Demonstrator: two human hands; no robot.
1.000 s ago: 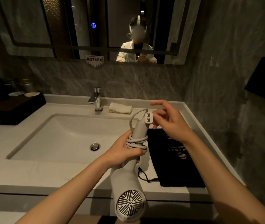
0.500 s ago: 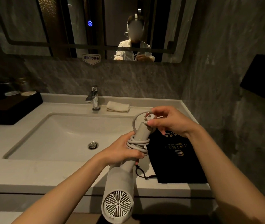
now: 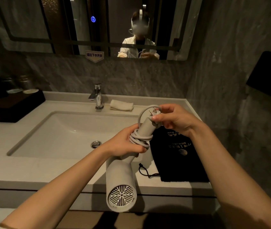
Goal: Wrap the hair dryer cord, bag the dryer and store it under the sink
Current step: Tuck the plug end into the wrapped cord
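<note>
I hold a pale grey hair dryer (image 3: 120,182) over the counter's front edge, its grille end pointing down toward me. My left hand (image 3: 125,144) grips the handle, where the cord (image 3: 140,138) is coiled in several turns. My right hand (image 3: 172,119) pinches the plug (image 3: 154,113) against the handle's end, a short loop of cord arching above it. A black drawstring bag (image 3: 179,156) with gold print lies flat on the counter to the right, under my right wrist.
A white sink basin (image 3: 49,138) with a chrome faucet (image 3: 97,96) fills the counter's middle. A folded white cloth (image 3: 121,104) lies behind it. A dark tray (image 3: 10,106) with bottles sits at the far left. A stone wall closes off the right side.
My right hand brought the plug down from beside the handle onto its end and tightened the last loop. The dryer body swung slightly left.
</note>
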